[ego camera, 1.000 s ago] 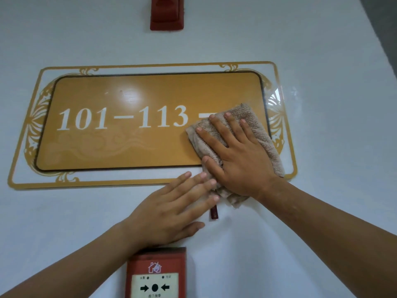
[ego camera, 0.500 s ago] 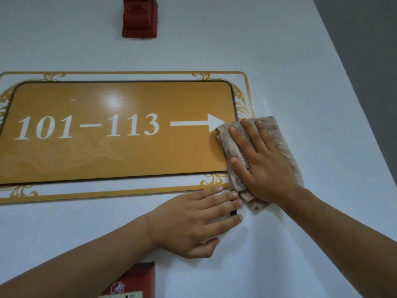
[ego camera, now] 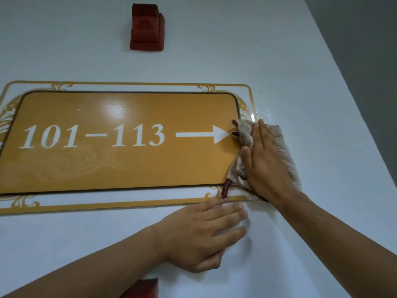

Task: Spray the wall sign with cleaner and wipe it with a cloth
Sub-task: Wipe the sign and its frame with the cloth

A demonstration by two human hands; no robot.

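Head view showed the right hand [ego camera: 266, 164] pressed flat on a beige cloth [ego camera: 281, 145], fingers straight and close together, at the right end of the wall sign [ego camera: 120, 138], which was fixed to a white wall [ego camera: 300, 61]. The cloth straddled the sign's right border, part on the sign and part on the bare wall. The left hand [ego camera: 199, 235] lay open against the wall just below the sign's lower edge, fingers straight and slightly apart, holding nothing. A dark red tag [ego camera: 225, 189] hung from the cloth's lower corner onto the sign's margin. Risk, as judged: the cloth was bunched at its upper left corner, so a further stroke could leave streaks; the pass could also run off the sign and smear cleaner across the wall. No spray bottle was in view. Against the frame one second prior, the cloth and right hand stood further right, and the arrow, then largely covered, was fully exposed. The red box [ego camera: 141, 289] below was now mostly out of frame, and a red fitting [ego camera: 147, 31] above showed more fully.
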